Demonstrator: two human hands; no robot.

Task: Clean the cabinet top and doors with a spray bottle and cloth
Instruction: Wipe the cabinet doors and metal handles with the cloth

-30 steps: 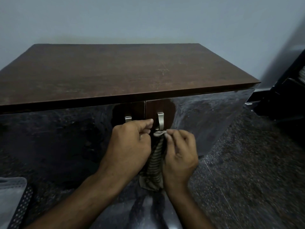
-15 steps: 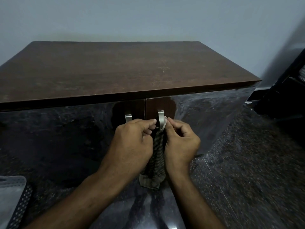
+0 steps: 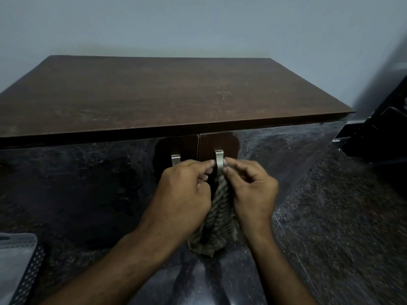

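Hands [image 3: 217, 190] pinch cloth [image 3: 217, 221] at handle [image 3: 219, 160].

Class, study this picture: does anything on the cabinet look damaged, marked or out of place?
Yes. The cabinet top has pale scratch marks toward its right side, and smudgy patches dull the wood. The striped cloth hangs at the right door handle, pinched by both hands.
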